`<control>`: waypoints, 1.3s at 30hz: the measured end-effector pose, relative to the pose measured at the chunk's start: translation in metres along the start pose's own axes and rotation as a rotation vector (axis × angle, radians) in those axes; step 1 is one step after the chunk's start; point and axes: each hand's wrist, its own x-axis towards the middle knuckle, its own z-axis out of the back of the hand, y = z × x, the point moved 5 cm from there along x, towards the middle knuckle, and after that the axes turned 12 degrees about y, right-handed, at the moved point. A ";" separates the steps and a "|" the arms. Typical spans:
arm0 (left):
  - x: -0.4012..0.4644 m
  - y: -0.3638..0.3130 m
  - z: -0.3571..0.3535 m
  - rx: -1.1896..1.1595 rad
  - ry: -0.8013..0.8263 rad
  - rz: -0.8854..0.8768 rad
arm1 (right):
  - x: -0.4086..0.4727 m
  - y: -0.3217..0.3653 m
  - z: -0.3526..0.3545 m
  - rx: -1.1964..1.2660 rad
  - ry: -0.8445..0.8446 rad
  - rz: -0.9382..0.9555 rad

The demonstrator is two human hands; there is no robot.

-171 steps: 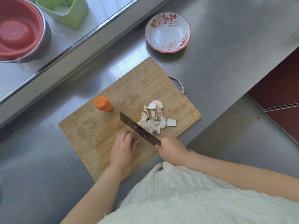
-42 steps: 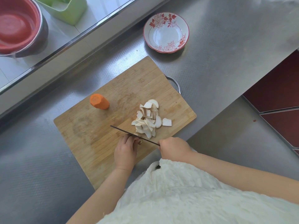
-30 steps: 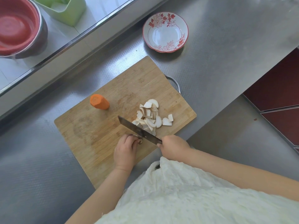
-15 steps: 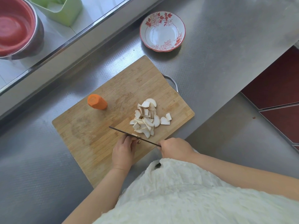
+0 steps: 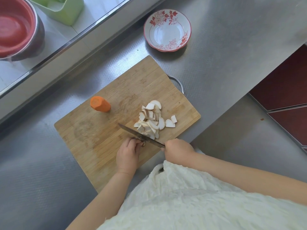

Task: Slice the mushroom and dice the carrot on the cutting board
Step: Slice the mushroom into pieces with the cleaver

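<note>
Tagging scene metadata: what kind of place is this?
Likely a kitchen prep area, possibly commercial: a stainless steel counter, a wooden cutting board with sliced mushroom, and a floral bowl.

**Kitchen, by every sign**

Brushed steel counter (image 5: 224, 67) running corner to corner, with a raised ledge behind. Wooden cutting board (image 5: 103, 146) laid on it, bearing sliced mushroom (image 5: 151, 120), a carrot stub (image 5: 100, 104) and a knife (image 5: 141, 136). Flowered bowl (image 5: 167, 30) set nearby. Red basin (image 5: 15, 29) and green plastic container (image 5: 64, 9) up on the ledge. Dark red floor tiles (image 5: 285, 90) below.
</note>
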 end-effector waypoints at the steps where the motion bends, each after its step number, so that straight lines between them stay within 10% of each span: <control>1: 0.000 0.000 0.000 0.001 0.001 -0.005 | 0.000 -0.002 0.000 0.058 -0.005 0.007; 39: -0.005 0.006 -0.005 0.001 0.003 -0.064 | -0.015 -0.003 0.007 0.124 -0.021 0.037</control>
